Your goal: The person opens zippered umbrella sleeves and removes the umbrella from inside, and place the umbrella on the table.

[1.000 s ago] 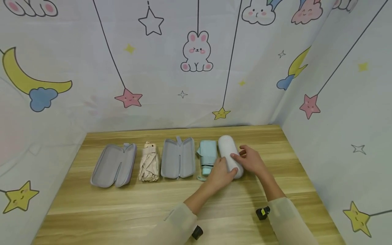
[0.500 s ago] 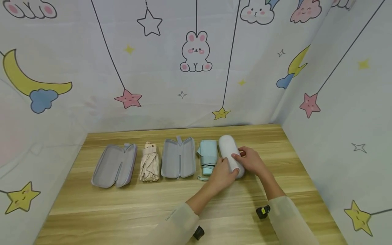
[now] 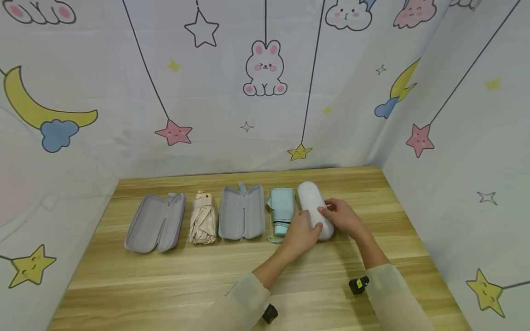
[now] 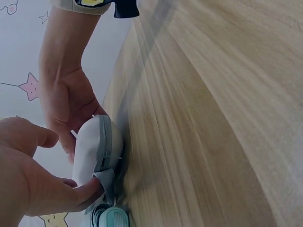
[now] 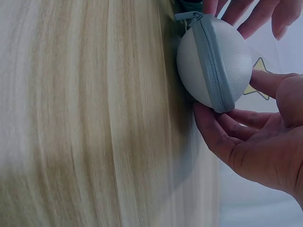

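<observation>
A white hard-shell zip case (image 3: 310, 202) lies closed at the right end of the row. Its grey zipper band (image 5: 215, 66) runs round the side. My left hand (image 3: 303, 232) holds the near left part of it, thumb over the near end. In the left wrist view a left finger reaches the grey fabric tab (image 4: 106, 182) at the zipper. My right hand (image 3: 342, 216) grips the right side; in the right wrist view the thumb lies on the upper shell and the fingers curl under the zipper edge.
Left of the case lies a folded teal umbrella (image 3: 282, 207). Farther left come an open grey case (image 3: 232, 216), a folded beige umbrella (image 3: 203, 220) and another open grey case (image 3: 145, 225). A printed curtain (image 3: 223, 101) stands behind the wooden table (image 3: 165, 285).
The white case has shifted slightly right, away from the teal umbrella, with both hands on it. My right fingers have closed in on its side.
</observation>
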A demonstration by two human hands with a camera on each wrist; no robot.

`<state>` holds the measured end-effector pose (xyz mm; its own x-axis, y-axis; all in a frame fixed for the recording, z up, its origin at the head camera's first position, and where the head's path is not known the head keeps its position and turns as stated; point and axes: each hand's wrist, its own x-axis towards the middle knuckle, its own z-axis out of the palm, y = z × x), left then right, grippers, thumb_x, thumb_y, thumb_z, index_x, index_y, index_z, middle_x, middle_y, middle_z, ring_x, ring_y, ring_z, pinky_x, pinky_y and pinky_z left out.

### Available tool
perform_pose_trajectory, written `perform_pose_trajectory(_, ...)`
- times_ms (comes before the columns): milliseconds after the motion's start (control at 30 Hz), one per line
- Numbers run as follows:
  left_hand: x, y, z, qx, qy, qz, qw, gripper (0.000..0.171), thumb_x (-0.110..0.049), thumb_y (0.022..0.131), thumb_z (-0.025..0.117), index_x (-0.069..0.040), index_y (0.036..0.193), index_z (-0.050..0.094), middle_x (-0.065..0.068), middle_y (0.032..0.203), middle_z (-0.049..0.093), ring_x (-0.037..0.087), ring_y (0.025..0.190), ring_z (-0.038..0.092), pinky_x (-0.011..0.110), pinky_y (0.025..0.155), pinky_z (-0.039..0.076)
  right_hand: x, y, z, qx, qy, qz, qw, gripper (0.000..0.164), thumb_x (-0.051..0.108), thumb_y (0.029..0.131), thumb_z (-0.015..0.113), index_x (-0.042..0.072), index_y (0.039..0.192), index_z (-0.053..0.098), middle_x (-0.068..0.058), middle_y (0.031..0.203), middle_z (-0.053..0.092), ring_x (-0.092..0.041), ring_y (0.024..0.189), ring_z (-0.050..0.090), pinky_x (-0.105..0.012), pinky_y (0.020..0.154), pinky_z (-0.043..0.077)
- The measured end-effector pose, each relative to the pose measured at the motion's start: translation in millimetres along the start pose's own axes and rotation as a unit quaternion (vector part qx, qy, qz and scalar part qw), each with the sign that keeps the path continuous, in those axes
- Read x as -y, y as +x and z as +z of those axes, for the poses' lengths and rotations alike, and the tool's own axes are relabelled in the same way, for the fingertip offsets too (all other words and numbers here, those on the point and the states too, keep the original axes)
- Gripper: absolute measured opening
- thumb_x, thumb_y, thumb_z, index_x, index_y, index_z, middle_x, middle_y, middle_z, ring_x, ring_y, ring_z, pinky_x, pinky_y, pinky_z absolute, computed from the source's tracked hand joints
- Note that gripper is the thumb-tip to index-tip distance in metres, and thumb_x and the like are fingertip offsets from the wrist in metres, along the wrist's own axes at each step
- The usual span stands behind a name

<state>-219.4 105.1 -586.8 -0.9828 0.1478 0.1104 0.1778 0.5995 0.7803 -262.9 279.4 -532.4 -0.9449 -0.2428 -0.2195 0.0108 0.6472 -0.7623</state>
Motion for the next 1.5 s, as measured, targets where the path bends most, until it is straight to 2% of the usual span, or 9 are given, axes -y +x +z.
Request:
perform_pose_trajectory(333,6.1,6.9,-0.5,0.023,-0.036,-0.041,0.9982,0.046,-0.035,0.1,0.065,0.005,0.124,0.065,0.018,0.113,0.067,0.028,0.105,0.065,0.046,0.087,0.058,-2.4,-5.2,-7.0,0.031,0.048,0.003,0.998,0.058,0.028,0.11,0.06,-0.012,0.15,0.048,-0.031,0.139,0.058,-0.043,0.124,0.059,-0.049,0.094,0.057)
perform_pose_trajectory(467,2.0,7.2,-8.2,0.039,-0.048,-0.04,0.9973,0.044,-0.033,0.102,0.064,0.006,0.121,0.066,0.016,0.106,0.072,0.023,0.095,0.07,0.038,0.078,0.059,-4.8,-6.0,-10.3,0.041,0.047,0.004,0.998,0.057,0.027,0.11,0.06,-0.013,0.15,0.048,-0.03,0.137,0.058,-0.042,0.124,0.058,-0.048,0.094,0.057)
perform_pose_trajectory(567,-10.0,3.2,-24.1,0.056,-0.065,-0.04,0.9955,0.041,-0.03,0.102,0.066,0.007,0.12,0.066,0.015,0.103,0.073,0.02,0.088,0.07,0.034,0.074,0.059,-6.6,-6.2,-10.9,0.047,0.048,0.007,0.998,0.056,0.027,0.11,0.059,-0.012,0.15,0.048,-0.028,0.135,0.059,-0.04,0.123,0.058,-0.046,0.093,0.057)
perform_pose_trajectory(633,-11.4,1.2,-25.1,0.051,-0.064,-0.033,0.9961,0.039,-0.026,0.101,0.065,0.008,0.119,0.066,0.015,0.102,0.073,0.02,0.085,0.07,0.034,0.072,0.059,-7.1,-6.5,-11.1,0.051,0.05,0.007,0.997,0.056,0.027,0.11,0.059,-0.012,0.15,0.048,-0.028,0.135,0.059,-0.04,0.122,0.059,-0.046,0.093,0.056)
perform_pose_trajectory(833,-20.5,-3.1,-30.8,0.052,-0.075,-0.039,0.9951,0.04,-0.024,0.1,0.065,0.008,0.123,0.066,0.019,0.11,0.072,0.025,0.098,0.07,0.039,0.083,0.059,-9.6,-6.7,-11.4,0.049,0.05,0.007,0.998,0.055,0.028,0.11,0.06,-0.01,0.15,0.049,-0.027,0.135,0.06,-0.038,0.122,0.058,-0.046,0.093,0.056)
perform_pose_trajectory(1000,-23.0,-2.1,-29.1,0.051,-0.096,-0.061,0.9922,0.05,-0.023,0.1,0.067,0.01,0.136,0.057,0.024,0.123,0.069,0.03,0.111,0.068,0.042,0.092,0.059,-9.7,-9.4,-12.4,0.052,0.046,0.01,0.998,0.056,0.028,0.11,0.06,-0.011,0.15,0.049,-0.026,0.134,0.06,-0.038,0.122,0.058,-0.046,0.094,0.056)
perform_pose_trajectory(1133,-42.2,-7.9,-44.2,0.064,-0.098,-0.081,0.9898,0.063,-0.02,0.1,0.069,0.016,0.147,0.046,0.033,0.136,0.061,0.04,0.125,0.063,0.05,0.1,0.056,-8.7,-15.0,-12.9,0.061,0.054,0.018,0.997,0.059,0.029,0.11,0.06,-0.011,0.151,0.047,-0.028,0.138,0.058,-0.041,0.126,0.058,-0.049,0.097,0.055)
perform_pose_trajectory(1200,-43.7,-8.7,-44.1,0.064,-0.098,-0.09,0.9891,0.069,-0.022,0.099,0.072,0.015,0.149,0.043,0.033,0.139,0.059,0.041,0.127,0.061,0.051,0.102,0.055,-8.8,-17.5,-12.9,0.065,0.061,0.021,0.996,0.059,0.029,0.11,0.061,-0.011,0.151,0.047,-0.028,0.14,0.057,-0.041,0.127,0.058,-0.049,0.098,0.055)
perform_pose_trajectory(1500,-45.8,-7.1,-34.8,0.072,-0.089,-0.122,0.9859,0.108,-0.036,0.089,0.087,0.004,0.166,0.022,0.033,0.156,0.044,0.043,0.141,0.049,0.056,0.109,0.048,-12.7,-26.8,-11.4,0.062,0.093,0.027,0.993,0.062,0.033,0.108,0.064,-0.009,0.151,0.048,-0.027,0.14,0.058,-0.039,0.124,0.061,-0.044,0.094,0.057)
